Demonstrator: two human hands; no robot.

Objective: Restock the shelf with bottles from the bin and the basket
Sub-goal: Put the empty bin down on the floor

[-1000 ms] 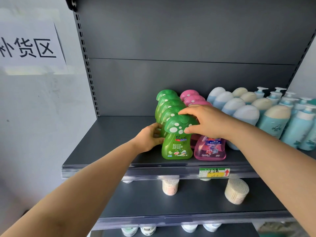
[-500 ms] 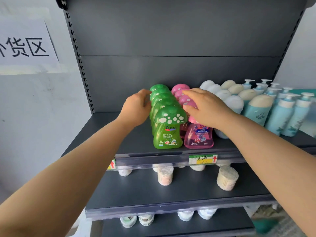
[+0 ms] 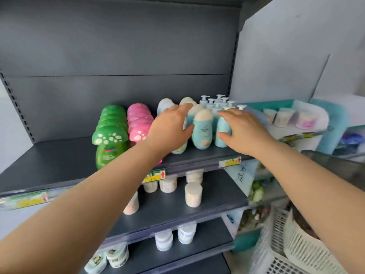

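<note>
On the upper shelf [image 3: 59, 155], about five green mushroom bottles [image 3: 109, 139] and about five pink mushroom bottles [image 3: 139, 133] stand in two files. Both hands are spread wide and grip nothing. The left hand [image 3: 169, 131] is just beside one cream-capped teal bottle [image 3: 202, 129]. The right hand [image 3: 243, 131] is over roughly six pump bottles [image 3: 223, 127]. One white basket [image 3: 276, 258] sits at lower right
</note>
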